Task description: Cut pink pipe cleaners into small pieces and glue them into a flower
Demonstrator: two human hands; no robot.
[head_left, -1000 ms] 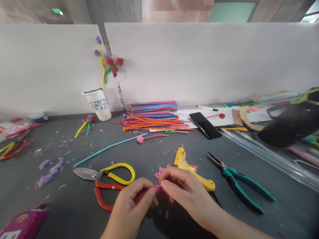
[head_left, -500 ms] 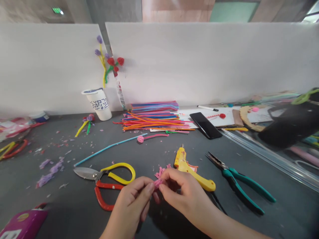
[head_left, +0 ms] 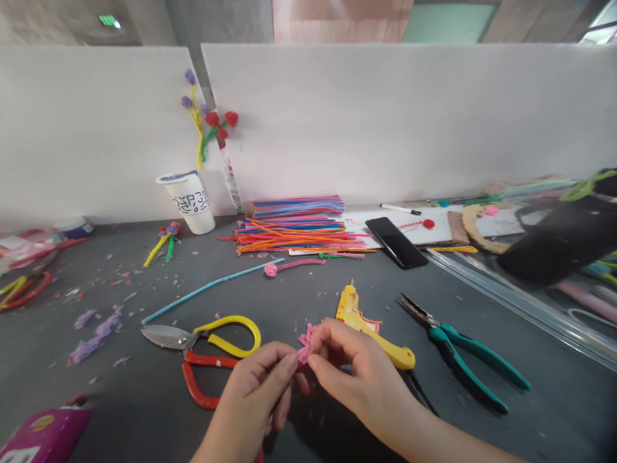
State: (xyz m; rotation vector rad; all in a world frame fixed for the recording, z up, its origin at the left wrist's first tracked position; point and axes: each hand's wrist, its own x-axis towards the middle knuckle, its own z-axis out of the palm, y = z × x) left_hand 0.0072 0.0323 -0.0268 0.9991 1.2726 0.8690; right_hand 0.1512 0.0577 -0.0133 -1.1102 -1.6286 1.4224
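Between the fingertips of both hands is a small pink pipe-cleaner piece [head_left: 303, 353], partly covered by the fingers. My left hand [head_left: 260, 392] pinches it from the left with thumb and forefinger. From the right, my right hand [head_left: 349, 366] is closed on it too. A fluffy pink tuft [head_left: 308, 333] shows just behind the fingers; whether it is joined to the held piece I cannot tell. Scissors [head_left: 212, 350] with a yellow and a red handle lie by my left hand. A yellow glue gun [head_left: 369, 325] lies right behind my right hand.
Teal-handled pliers [head_left: 453, 341] lie at the right. Behind are a blue pipe cleaner [head_left: 212, 286], a pink-headed stem [head_left: 271, 270], bundled pipe cleaners [head_left: 299, 235], a phone [head_left: 396, 242] and a paper cup [head_left: 193, 204]. Purple scraps [head_left: 99, 334] and a purple box [head_left: 45, 434] lie left.
Both hands stay closed on the pink piece in nearly the same place, with only tiny finger movement. The whole view has shifted very slightly.
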